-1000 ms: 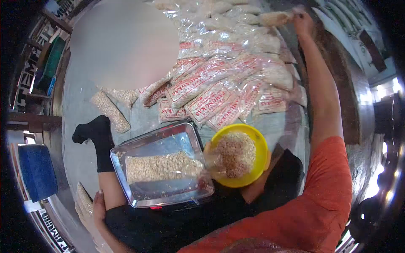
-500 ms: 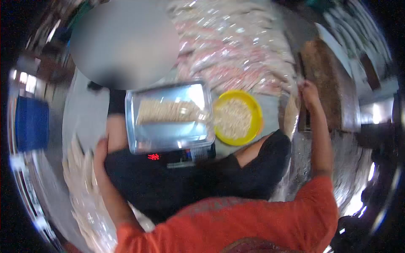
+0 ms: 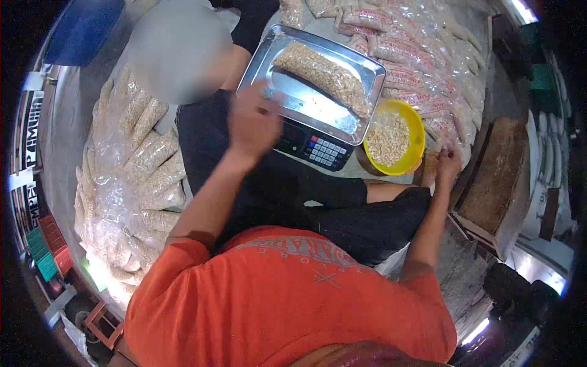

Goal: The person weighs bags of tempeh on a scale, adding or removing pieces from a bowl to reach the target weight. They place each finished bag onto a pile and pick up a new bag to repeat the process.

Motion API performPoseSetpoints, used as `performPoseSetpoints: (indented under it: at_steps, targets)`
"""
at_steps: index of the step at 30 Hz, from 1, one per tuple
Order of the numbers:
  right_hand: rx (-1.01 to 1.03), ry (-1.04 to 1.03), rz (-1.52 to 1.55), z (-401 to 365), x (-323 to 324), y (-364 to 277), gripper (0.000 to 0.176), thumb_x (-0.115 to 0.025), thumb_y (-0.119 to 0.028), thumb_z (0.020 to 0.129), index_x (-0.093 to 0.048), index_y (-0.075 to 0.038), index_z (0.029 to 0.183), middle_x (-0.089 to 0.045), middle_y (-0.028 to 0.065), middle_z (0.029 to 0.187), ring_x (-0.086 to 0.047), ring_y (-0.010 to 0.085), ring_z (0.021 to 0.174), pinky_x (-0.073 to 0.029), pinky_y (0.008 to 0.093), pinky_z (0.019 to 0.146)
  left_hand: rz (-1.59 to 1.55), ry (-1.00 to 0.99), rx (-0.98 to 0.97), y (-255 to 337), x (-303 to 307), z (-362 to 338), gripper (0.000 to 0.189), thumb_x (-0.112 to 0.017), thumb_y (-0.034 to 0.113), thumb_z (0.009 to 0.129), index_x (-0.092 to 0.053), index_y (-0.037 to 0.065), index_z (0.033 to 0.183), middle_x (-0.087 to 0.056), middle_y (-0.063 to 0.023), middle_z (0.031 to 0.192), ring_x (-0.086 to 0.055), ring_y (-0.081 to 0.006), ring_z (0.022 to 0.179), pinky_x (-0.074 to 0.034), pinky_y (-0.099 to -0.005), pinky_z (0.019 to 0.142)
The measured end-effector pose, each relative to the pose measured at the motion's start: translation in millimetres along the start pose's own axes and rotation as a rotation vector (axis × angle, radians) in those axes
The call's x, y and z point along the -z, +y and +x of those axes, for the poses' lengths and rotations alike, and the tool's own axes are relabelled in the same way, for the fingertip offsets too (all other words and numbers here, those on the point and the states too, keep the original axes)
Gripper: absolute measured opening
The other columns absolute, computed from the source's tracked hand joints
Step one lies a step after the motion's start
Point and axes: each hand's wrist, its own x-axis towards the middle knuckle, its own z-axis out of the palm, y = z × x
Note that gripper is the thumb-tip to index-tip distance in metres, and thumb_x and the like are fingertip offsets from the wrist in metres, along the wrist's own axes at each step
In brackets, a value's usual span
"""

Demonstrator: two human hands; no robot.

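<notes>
A clear bag of pale pieces point(image 3: 321, 73) lies slantwise in the metal tray point(image 3: 306, 113) of a weighing scale point(image 3: 327, 153). My left hand point(image 3: 254, 122) is over the tray's near left corner, blurred by motion, so its fingers are hard to make out. To the right of the tray, a yellow bowl point(image 3: 418, 128) holds loose pale pieces point(image 3: 387, 139). My right hand point(image 3: 449, 160) is to the right of the bowl, at the near edge of the bags with red print point(image 3: 403, 79). Its fingers are bent together; what they hold is too small to tell.
Many filled clear bags point(image 3: 143, 165) lie in a heap at the left. A wooden box point(image 3: 498, 177) stands at the right. A blue container point(image 3: 82, 30) is at the upper left, and red and green crates point(image 3: 55, 248) are at the lower left.
The view has turned and shifted. My left hand has moved from beside my leg up to the tray's edge. My right hand is still by the bags at the right.
</notes>
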Motion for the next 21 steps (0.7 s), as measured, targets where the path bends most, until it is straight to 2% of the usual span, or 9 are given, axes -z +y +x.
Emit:
performPoseSetpoints:
  at_steps: [2,5,8,10,12,14,16,18,21]
  targets:
    - [0.032,0.05,0.013,-13,-1,-20,0.035,-0.069,-0.022,0.098,-0.068,0.001,0.125,-0.075,0.0146,0.095,-0.072,0.0232,0.087,-0.055,0.0357,0.079,-0.214,-0.337,-0.41,41,-25,-35,0.04,-0.077,0.026,0.09,-0.068,0.005,0.123,-0.067,-0.0204,0.126,-0.064,-0.0396,0.117,-0.05,-0.0482,0.101]
    - [0.265,0.312,0.005,-44,-8,-67,0.037,-0.069,-0.02,0.098,-0.067,0.001,0.128,-0.074,0.0172,0.115,-0.073,0.0285,0.099,-0.056,0.0379,0.088,-0.426,-0.462,-0.744,99,-51,-45,0.038,-0.076,0.031,0.089,-0.067,0.002,0.113,-0.067,-0.0171,0.116,-0.065,-0.0389,0.105,-0.051,-0.0504,0.093]
    - [0.403,-0.022,0.155,-80,-27,-109,0.036,-0.07,-0.017,0.094,-0.067,-0.001,0.125,-0.07,0.0217,0.123,-0.066,0.038,0.119,-0.05,0.045,0.104,-0.318,-0.617,-0.436,133,-90,-38,0.041,-0.074,0.036,0.09,-0.066,0.0,0.108,-0.067,-0.0213,0.11,-0.064,-0.0403,0.104,-0.052,-0.05,0.086]
    - [0.596,-0.216,0.125,-94,-43,-125,0.029,-0.072,-0.02,0.093,-0.073,-0.003,0.117,-0.071,0.0204,0.123,-0.065,0.0394,0.119,-0.046,0.0452,0.108,-0.061,-0.304,-0.41,144,-121,-13,0.04,-0.071,0.039,0.091,-0.065,0.0,0.097,-0.065,-0.0217,0.099,-0.065,-0.0399,0.094,-0.052,-0.0513,0.08]
    - [0.671,-0.144,0.072,-98,-59,-139,0.024,-0.072,-0.019,0.094,-0.075,-0.004,0.113,-0.073,0.018,0.119,-0.067,0.0334,0.115,-0.048,0.0411,0.104,-0.028,-0.262,-0.407,144,-138,-2,0.038,-0.07,0.037,0.09,-0.065,0.0,0.095,-0.067,-0.0223,0.094,-0.066,-0.0393,0.09,-0.053,-0.051,0.08]
    - [0.281,-0.406,0.597,-99,-57,-165,0.022,-0.07,-0.015,0.095,-0.074,-0.007,0.115,-0.075,0.0129,0.114,-0.069,0.0248,0.11,-0.05,0.0366,0.1,0.052,-0.383,-0.441,142,-154,7,0.032,-0.069,0.034,0.091,-0.066,0.002,0.094,-0.069,-0.0204,0.09,-0.067,-0.0397,0.085,-0.053,-0.0509,0.078]
    - [0.288,-0.365,0.709,-94,-66,-171,0.021,-0.066,-0.011,0.098,-0.073,-0.005,0.117,-0.075,0.0086,0.112,-0.068,0.019,0.106,-0.052,0.0338,0.097,0.01,-0.377,-0.511,145,-151,4,0.027,-0.066,0.029,0.094,-0.067,0.002,0.093,-0.07,-0.0194,0.089,-0.068,-0.0411,0.084,-0.054,-0.0502,0.075]
    - [0.31,-0.479,0.622,-99,-63,-175,0.021,-0.067,-0.007,0.097,-0.072,-0.002,0.116,-0.075,0.0077,0.111,-0.068,0.0172,0.105,-0.053,0.0331,0.094,-0.333,-0.485,-0.192,147,-143,2,0.023,-0.062,0.024,0.098,-0.068,0.002,0.098,-0.07,-0.0213,0.092,-0.068,-0.0426,0.087,-0.054,-0.0503,0.075]
    - [0.2,-0.551,0.795,-110,-55,-190,0.02,-0.07,-0.005,0.094,-0.069,0.0,0.113,-0.075,0.0072,0.105,-0.068,0.0142,0.101,-0.055,0.0316,0.091,-0.349,-0.454,-0.247,122,-160,-2,0.022,-0.058,0.021,0.1,-0.068,0.002,0.104,-0.07,-0.0235,0.094,-0.068,-0.0435,0.089,-0.054,-0.05,0.079]
